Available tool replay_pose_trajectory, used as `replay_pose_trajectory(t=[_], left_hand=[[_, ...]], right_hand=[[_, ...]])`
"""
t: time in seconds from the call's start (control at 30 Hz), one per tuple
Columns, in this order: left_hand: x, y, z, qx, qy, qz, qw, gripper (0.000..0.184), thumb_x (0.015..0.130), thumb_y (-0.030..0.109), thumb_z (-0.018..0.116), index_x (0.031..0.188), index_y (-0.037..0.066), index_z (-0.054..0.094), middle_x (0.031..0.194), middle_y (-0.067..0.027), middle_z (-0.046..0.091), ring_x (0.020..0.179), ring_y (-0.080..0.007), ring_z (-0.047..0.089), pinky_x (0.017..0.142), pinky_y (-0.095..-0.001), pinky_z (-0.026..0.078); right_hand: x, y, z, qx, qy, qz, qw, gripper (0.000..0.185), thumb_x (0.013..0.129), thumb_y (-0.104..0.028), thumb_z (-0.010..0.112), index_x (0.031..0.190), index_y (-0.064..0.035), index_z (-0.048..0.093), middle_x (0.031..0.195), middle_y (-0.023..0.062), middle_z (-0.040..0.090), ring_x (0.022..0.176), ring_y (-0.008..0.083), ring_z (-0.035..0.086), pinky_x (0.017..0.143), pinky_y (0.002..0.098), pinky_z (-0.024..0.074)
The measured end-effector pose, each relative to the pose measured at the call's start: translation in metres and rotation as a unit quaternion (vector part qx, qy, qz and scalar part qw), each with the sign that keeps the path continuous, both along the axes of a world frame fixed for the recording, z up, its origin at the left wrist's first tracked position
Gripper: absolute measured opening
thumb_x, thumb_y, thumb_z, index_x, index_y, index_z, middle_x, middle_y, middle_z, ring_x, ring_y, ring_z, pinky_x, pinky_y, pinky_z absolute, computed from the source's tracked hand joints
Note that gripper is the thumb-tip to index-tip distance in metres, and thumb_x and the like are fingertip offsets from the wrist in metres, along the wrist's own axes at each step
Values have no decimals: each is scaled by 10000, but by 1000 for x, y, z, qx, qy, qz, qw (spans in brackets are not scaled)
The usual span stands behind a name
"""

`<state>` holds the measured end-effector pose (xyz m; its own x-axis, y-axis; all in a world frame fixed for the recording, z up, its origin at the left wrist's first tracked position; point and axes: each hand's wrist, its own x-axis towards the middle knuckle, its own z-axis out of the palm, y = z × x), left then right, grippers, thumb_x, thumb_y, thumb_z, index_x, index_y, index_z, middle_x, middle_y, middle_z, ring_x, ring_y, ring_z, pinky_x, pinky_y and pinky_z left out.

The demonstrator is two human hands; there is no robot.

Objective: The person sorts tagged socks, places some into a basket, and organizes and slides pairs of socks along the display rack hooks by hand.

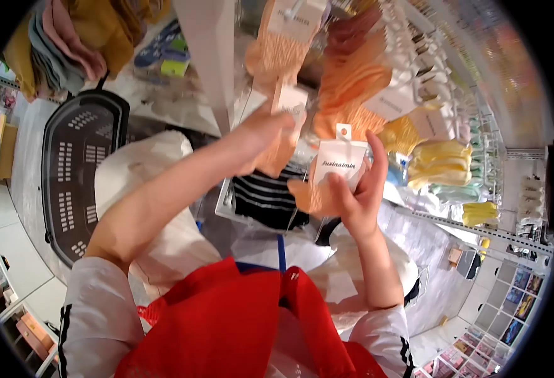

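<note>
Peach socks (311, 198) are gripped in the right hand (360, 214), another pair (279, 159) in the left hand (255, 140); handling both likely needs steady pinches.

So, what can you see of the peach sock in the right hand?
The peach sock looks like soft, thin cloth, showing below its white card. The card bears dark slanted lettering, with a holed tab on top. It is held nearly upright, front facing the wearer. The right hand has its thumb on the card's front; some fingers are hidden behind.
</note>
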<state>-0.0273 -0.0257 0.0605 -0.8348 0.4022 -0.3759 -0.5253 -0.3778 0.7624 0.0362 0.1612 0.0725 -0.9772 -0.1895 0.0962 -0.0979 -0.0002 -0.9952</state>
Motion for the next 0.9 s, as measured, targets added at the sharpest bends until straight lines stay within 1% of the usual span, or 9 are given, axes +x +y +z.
replay_pose_trajectory(t=[0.07,0.1,0.17,0.2,0.27,0.33,0.4,0.53,0.9], left_hand=[[0,7,-9,-57,23,34,998,345,834,143,463,1163,43,432,1038,-89,563,904,-196,585,768,-314,490],[2,8,-1,-54,21,16,998,354,856,171,451,1189,57,416,1070,-89,554,926,-203,581,777,-314,489],[-4,4,-1,-51,-33,-70,996,354,902,266,428,1215,100,414,1120,-85,542,983,-213,566,800,-315,487],[-2,4,32,15,-42,-104,994,374,883,238,438,1220,82,393,1117,-48,522,1014,-151,520,834,-280,431],[2,9,34,91,-58,-95,990,388,881,312,469,1200,95,422,1117,-53,533,1005,-148,544,792,-282,466],[6,13,32,118,-64,-90,987,390,882,319,468,1196,94,423,1100,-51,530,986,-146,538,785,-281,462],[11,15,26,123,-70,-87,986,392,882,327,467,1193,93,423,1084,-50,528,967,-145,532,777,-280,458],[20,17,15,103,-76,-92,987,396,882,343,466,1186,92,424,1052,-46,523,929,-142,521,762,-278,450],[35,21,-22,-25,-80,-125,989,412,884,385,461,1168,89,427,963,-35,509,826,-133,488,721,-272,427]], right_hand=[[-7,-9,21,73,79,-11,994,670,794,29,552,1338,17,162,1155,179,450,1017,222,503,885,309,393],[-14,-8,25,169,139,-16,976,629,788,17,563,1327,15,239,1111,172,490,1002,241,515,887,314,392],[-31,-20,42,149,222,42,963,517,750,21,589,1234,25,410,1034,166,533,942,267,537,825,309,413],[-39,-25,51,176,269,65,945,497,734,26,596,1208,29,444,1017,165,539,915,274,542,797,306,420],[-47,-44,51,78,241,60,965,501,704,51,595,1188,32,467,966,157,537,815,262,529,727,283,420],[-51,-55,57,126,243,67,959,482,750,49,560,1212,75,427,1160,158,488,1043,199,486,885,278,375],[-59,-65,58,122,272,57,953,482,742,56,559,1207,75,434,1144,156,493,1021,196,493,879,277,378],[-72,-77,60,121,346,21,930,500,731,71,547,1218,67,430,1134,151,495,998,188,495,878,269,376],[-67,-88,61,98,210,1,973,519,750,58,527,1255,24,411,1221,135,459,1111,184,458,922,269,351]])
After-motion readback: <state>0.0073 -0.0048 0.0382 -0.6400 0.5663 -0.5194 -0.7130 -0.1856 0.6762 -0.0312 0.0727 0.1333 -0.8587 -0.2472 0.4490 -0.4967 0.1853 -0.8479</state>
